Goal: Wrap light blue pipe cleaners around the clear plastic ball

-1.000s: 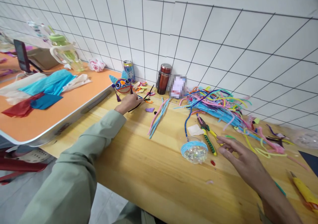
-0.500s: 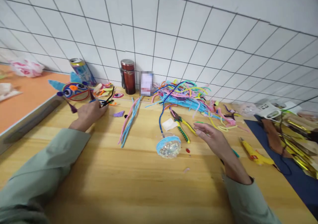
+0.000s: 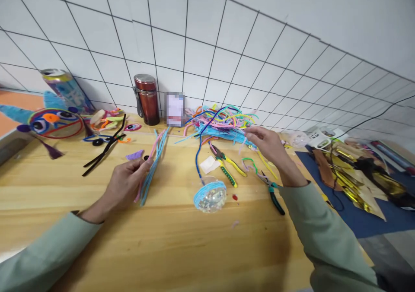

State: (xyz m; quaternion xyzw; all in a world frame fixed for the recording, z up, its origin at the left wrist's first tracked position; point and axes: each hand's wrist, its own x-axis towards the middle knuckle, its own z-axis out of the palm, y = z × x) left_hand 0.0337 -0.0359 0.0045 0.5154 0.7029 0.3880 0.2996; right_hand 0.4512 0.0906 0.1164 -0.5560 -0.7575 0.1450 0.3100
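Head view: your left hand point(image 3: 125, 184) pinches the stems point(image 3: 154, 158), your right hand point(image 3: 269, 144) lies open on the pile point(image 3: 220, 121), with the ball point(image 3: 210, 195) only partly wrapped.

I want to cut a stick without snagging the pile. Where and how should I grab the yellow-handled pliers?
Probably by both handles of the yellow-handled pliers, coming from the near edge of the table: the handles splay toward you, the nose points toward the pile of fuzzy sticks.

There's a slim bundle of pink and blue pipe cleaners point(image 3: 158, 153), flat on the wooden table point(image 3: 181, 244), slanting from seven o'clock up to one o'clock. At its two o'clock sprawls a tangled multicoloured pipe-cleaner heap point(image 3: 223, 121), loose and untidy.
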